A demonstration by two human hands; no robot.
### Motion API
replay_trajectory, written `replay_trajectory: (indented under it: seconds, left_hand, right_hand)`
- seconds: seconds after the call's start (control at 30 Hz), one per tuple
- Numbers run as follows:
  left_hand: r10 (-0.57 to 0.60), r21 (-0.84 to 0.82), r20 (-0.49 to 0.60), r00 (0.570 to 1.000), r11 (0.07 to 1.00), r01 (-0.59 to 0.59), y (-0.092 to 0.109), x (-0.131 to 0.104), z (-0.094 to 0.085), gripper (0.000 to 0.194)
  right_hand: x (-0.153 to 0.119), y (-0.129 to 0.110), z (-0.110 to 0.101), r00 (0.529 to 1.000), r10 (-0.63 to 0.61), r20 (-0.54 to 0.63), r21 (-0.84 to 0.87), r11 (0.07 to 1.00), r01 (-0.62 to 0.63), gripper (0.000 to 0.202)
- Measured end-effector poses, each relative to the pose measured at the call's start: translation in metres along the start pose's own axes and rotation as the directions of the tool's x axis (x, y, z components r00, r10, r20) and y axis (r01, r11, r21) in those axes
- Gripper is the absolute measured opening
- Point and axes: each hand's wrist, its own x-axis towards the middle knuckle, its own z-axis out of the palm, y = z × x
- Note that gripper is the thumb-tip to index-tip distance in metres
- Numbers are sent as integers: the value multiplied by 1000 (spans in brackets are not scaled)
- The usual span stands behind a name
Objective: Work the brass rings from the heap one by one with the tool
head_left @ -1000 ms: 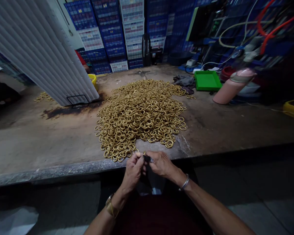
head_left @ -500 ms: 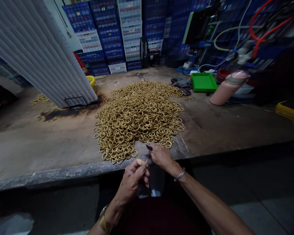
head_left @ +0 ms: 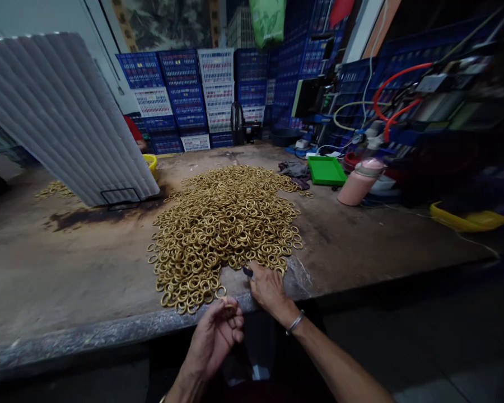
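Note:
A wide heap of brass-coloured rings point(head_left: 231, 218) covers the middle of the table, down to its near edge. At that edge my left hand point(head_left: 216, 333) is closed, with one ring point(head_left: 230, 307) pinched between thumb and fingers. My right hand point(head_left: 269, 285) is closed on a small tool with a flat dark end point(head_left: 247, 271), which points left at the front of the heap. The rest of the tool is hidden in the fingers, so its kind does not show. A metal bracelet point(head_left: 295, 323) is on my right wrist.
A corrugated pale panel point(head_left: 75, 123) leans in a black wire stand point(head_left: 121, 197) at the left. Behind it are a yellow bowl point(head_left: 151, 163) and a person's red sleeve point(head_left: 133, 129). On the right stand a green tray point(head_left: 326, 170), a pink bottle point(head_left: 359, 184) and a yellow tray point(head_left: 466, 218). Stacked crates point(head_left: 187, 95) line the back.
The view has tilted up and turned right. My left hand has moved away from my right and turned so its palm and curled fingers show. The right hand still holds the tool.

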Motion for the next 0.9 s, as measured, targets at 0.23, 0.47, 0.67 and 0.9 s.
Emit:
replay_trajectory:
  seconds: [0.23, 0.47, 0.67, 0.9]
  left_hand:
    - [102, 149, -135, 986, 986, -81, -1, 8, 8, 29]
    - [283, 498, -97, 954, 844, -200, -3, 19, 10, 34]
    - [388, 658, -74, 919, 711, -247, 0, 18, 6, 30]
    - [627, 844, 76, 776, 373, -385, 0, 16, 9, 16]
  right_hand:
    - [-5, 13, 7, 975, -154, -161, 395, 895, 207, 15]
    - [-24, -3, 2, 945, -284, -164, 680, 661, 317, 10]
    - [-31, -9, 1, 961, -257, -101, 786, 571, 235, 9]
    - [-24, -10, -8, 999, -13, -36, 804, 594, 36, 15]
